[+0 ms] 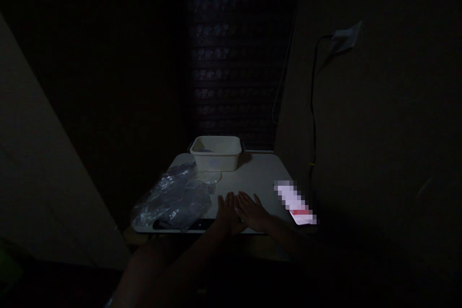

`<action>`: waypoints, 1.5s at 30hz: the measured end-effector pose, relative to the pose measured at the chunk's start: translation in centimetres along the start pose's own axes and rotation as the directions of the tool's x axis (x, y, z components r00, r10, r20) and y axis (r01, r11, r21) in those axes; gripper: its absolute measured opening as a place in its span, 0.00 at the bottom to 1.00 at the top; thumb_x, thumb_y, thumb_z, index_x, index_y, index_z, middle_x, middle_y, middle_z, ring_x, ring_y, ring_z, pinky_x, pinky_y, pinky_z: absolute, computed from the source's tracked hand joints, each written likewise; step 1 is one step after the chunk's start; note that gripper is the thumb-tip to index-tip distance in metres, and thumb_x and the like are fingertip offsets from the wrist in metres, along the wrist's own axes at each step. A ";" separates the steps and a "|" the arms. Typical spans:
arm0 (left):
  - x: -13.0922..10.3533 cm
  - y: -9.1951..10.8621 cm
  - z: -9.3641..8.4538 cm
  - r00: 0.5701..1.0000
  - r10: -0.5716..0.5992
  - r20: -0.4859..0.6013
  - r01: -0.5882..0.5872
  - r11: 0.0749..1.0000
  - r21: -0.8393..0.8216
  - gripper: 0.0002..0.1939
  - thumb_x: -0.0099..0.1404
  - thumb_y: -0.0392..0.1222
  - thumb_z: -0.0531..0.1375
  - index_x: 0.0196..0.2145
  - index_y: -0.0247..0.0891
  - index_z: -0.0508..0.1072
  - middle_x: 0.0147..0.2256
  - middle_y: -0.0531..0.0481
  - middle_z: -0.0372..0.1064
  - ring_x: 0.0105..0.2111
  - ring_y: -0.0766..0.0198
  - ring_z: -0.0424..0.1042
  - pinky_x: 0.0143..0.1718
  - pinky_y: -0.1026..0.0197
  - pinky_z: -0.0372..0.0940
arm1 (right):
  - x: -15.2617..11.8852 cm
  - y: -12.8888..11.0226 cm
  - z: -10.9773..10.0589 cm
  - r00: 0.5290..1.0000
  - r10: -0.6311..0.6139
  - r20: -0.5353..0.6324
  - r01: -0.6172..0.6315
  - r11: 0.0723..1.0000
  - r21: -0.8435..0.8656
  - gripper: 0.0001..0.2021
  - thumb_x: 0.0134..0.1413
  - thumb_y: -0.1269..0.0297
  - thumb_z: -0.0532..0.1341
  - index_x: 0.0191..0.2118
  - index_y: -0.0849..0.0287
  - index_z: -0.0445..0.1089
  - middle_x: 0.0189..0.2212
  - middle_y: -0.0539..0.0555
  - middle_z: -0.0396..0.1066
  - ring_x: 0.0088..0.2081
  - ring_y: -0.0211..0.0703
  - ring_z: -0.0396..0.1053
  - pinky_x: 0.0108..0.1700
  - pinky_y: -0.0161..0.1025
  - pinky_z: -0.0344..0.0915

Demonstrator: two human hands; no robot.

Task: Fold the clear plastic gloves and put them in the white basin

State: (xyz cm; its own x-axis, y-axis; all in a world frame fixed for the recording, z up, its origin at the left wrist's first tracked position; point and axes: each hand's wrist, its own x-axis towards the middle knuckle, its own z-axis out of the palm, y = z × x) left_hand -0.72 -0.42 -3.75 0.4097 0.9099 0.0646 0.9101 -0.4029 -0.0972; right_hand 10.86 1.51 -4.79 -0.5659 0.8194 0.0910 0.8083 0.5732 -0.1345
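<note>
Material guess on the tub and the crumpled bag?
Tub: probably off-white moulded plastic, smooth and fairly matte, judging by rounded corners and a rolled rim; coated metal not excluded in this light. Bag: thin clear plastic film, glossy, given its see-through wrinkles and sharp glints.

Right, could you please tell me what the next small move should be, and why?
I would probably shift the left hand slightly leftward to the crumpled clear plastic. Both hands look open and empty, close together near the front of the table, and the plastic lies just beside the left one, nearer than the white tub.
</note>
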 end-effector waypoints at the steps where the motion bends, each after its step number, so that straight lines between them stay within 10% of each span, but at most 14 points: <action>1: 0.0 0.0 0.0 1.000 0.000 0.001 0.000 1.000 0.007 0.37 0.50 0.58 0.39 0.51 0.30 0.45 0.51 0.37 0.41 0.50 0.47 0.34 0.43 0.42 0.32 | 0.0 0.0 0.0 1.000 -0.001 0.005 0.001 1.000 0.000 0.26 0.49 0.56 0.29 0.53 0.62 0.38 0.53 0.55 0.37 0.53 0.40 0.31 0.49 0.49 0.30; 31: -0.1 0.0 0.0 1.000 0.006 -0.004 -0.006 1.000 0.019 0.38 0.49 0.60 0.38 0.51 0.29 0.45 0.51 0.36 0.40 0.50 0.47 0.33 0.43 0.42 0.33 | 0.1 0.0 -0.1 0.999 -0.024 0.022 0.024 1.000 -0.004 0.25 0.49 0.56 0.31 0.52 0.62 0.39 0.53 0.56 0.38 0.53 0.41 0.31 0.48 0.50 0.31; 38: 0.0 -1.3 -1.0 0.999 0.040 0.020 -0.039 0.999 -0.007 0.35 0.51 0.57 0.39 0.50 0.28 0.46 0.51 0.35 0.42 0.50 0.49 0.39 0.43 0.43 0.39 | 0.1 1.7 -2.1 0.999 -0.033 0.002 0.033 0.999 -0.003 0.25 0.44 0.56 0.45 0.50 0.59 0.47 0.51 0.56 0.44 0.52 0.43 0.38 0.48 0.47 0.37; 45: -0.4 -2.6 -2.3 0.997 0.079 -0.023 -0.079 0.997 -0.007 0.25 0.49 0.48 0.47 0.44 0.34 0.55 0.46 0.41 0.53 0.45 0.54 0.51 0.42 0.47 0.44 | -1.0 1.1 -3.7 0.960 -0.266 -0.091 0.245 0.950 -0.194 0.19 0.37 0.71 0.51 0.41 0.58 0.58 0.39 0.54 0.60 0.45 0.41 0.50 0.48 0.43 0.35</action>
State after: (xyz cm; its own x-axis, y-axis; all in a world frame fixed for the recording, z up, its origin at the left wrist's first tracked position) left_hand -3.06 0.02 -1.23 0.4817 0.8727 0.0793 0.8752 -0.4744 -0.0948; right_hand 12.97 1.34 -1.38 -0.7436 0.6338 0.2131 0.6604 0.7460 0.0855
